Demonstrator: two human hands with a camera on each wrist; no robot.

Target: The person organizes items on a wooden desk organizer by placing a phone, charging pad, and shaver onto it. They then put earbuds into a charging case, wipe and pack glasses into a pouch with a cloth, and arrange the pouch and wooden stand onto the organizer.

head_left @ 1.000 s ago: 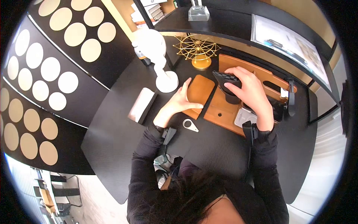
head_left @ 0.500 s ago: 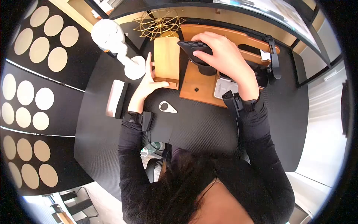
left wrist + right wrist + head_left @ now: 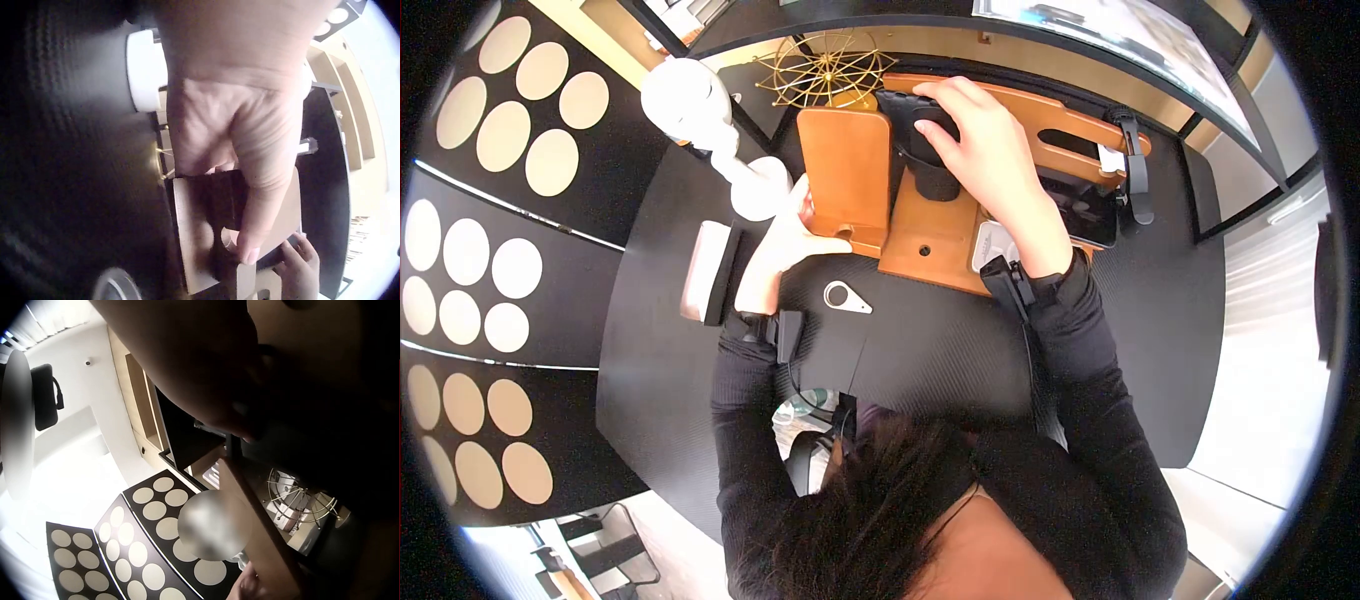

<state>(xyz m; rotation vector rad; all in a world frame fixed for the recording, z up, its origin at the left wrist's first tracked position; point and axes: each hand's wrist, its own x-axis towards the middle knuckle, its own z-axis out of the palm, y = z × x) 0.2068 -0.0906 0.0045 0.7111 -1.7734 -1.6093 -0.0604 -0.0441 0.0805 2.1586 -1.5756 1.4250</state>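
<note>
In the head view my left hand (image 3: 775, 250) grips the lower left of an upright brown wooden stand (image 3: 845, 165), thumb laid across its front ledge, other fingers mostly hidden behind. The left wrist view shows the thumb hooked over the ledge of the wooden stand (image 3: 197, 240). My right hand (image 3: 990, 140) holds a black textured object (image 3: 910, 125) from above, directly over a black cylindrical piece (image 3: 937, 182) on the wooden organizer base (image 3: 920, 225). Its kind does not show, and the right wrist view is too dark there.
A black phone (image 3: 1085, 212), a light-coloured tray (image 3: 992, 245) and a hanging watch (image 3: 1138, 180) are at the organizer's right. A small white ring-ended piece (image 3: 847, 297) lies in front. A white lamp-like device (image 3: 760, 188), gold wheel ornament (image 3: 827, 76) and box (image 3: 708, 272) stand nearby.
The head view has shifted. The wooden stand, flatter-looking at first, now shows its face upright beside the base. My right hand has turned the black object slightly and still holds it.
</note>
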